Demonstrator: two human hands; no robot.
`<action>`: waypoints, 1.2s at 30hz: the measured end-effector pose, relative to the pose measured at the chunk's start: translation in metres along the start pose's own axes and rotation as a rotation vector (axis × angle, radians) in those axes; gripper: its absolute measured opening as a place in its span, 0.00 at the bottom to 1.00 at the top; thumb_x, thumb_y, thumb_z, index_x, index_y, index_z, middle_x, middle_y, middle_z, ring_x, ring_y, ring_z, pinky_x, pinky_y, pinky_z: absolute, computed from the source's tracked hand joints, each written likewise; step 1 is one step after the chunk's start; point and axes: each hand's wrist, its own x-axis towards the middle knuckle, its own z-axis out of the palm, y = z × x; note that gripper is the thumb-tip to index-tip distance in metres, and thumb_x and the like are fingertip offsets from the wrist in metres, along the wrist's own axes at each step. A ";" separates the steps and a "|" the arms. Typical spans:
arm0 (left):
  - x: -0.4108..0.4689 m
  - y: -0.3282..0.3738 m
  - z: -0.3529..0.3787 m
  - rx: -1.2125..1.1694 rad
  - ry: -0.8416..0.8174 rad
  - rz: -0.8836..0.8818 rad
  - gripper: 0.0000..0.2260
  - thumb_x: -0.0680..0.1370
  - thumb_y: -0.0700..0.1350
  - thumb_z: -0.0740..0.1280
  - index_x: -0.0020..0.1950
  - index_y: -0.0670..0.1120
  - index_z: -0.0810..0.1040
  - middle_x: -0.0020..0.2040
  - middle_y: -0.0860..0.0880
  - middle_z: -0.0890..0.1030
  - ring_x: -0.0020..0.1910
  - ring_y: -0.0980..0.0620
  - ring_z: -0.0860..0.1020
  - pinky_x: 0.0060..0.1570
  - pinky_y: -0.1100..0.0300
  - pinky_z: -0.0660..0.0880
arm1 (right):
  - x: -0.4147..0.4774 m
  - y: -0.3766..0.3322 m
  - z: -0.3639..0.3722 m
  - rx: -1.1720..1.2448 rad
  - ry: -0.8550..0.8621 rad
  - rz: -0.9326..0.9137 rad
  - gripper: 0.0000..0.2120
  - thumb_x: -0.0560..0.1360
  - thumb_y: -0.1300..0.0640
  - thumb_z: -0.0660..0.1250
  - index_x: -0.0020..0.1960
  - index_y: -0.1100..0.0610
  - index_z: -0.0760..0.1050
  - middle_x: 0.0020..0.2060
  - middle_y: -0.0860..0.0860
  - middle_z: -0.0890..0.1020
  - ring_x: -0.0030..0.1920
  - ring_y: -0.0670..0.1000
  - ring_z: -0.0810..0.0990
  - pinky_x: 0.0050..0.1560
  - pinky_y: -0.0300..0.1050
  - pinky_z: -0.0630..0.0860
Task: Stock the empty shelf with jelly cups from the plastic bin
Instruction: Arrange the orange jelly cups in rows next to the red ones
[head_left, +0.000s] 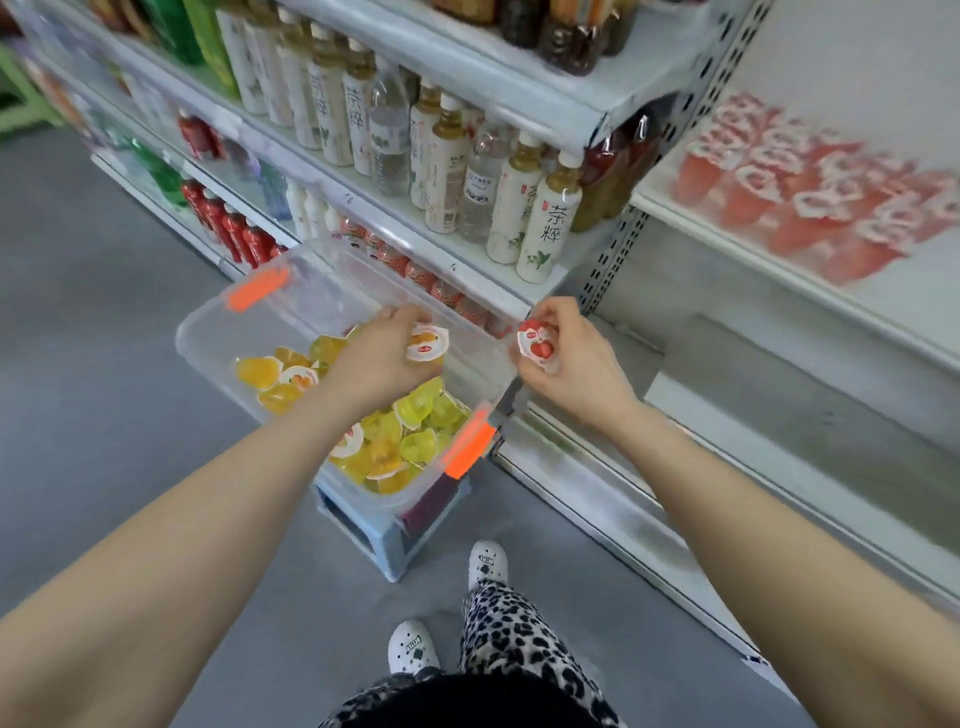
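Pinched in left grip (384, 358) over far edge of plastic bin (200, 332): orange jelly cup (427, 343); clutched in right grip (566, 364) just past its right edge: red jelly cup (535, 340), probably bound for shelf (909, 301) beside red cups (810, 182); bin raised on stool (363, 525) for reach.

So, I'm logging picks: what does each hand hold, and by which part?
Left hand grips an orange-lidded jelly cup round its body; right hand pinches a red jelly cup by its edge, both lids showing.
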 end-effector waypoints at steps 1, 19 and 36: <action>0.004 0.013 -0.004 -0.018 0.017 0.039 0.25 0.70 0.53 0.74 0.64 0.49 0.71 0.61 0.47 0.75 0.58 0.46 0.75 0.54 0.53 0.71 | -0.005 0.002 -0.014 -0.022 0.041 0.010 0.18 0.72 0.48 0.70 0.56 0.50 0.65 0.48 0.49 0.79 0.47 0.52 0.76 0.44 0.45 0.69; 0.068 0.309 0.002 -0.099 0.123 0.638 0.17 0.72 0.56 0.71 0.58 0.54 0.73 0.55 0.57 0.76 0.53 0.57 0.74 0.48 0.58 0.70 | -0.074 0.121 -0.298 -0.124 0.627 0.278 0.13 0.71 0.48 0.70 0.51 0.50 0.70 0.46 0.46 0.80 0.47 0.51 0.77 0.49 0.50 0.74; 0.104 0.392 0.047 -0.063 0.225 0.535 0.19 0.69 0.61 0.71 0.57 0.56 0.75 0.54 0.59 0.79 0.52 0.57 0.76 0.48 0.55 0.76 | -0.007 0.231 -0.330 -0.221 0.292 0.263 0.12 0.70 0.50 0.71 0.52 0.52 0.75 0.51 0.51 0.80 0.51 0.54 0.77 0.46 0.42 0.66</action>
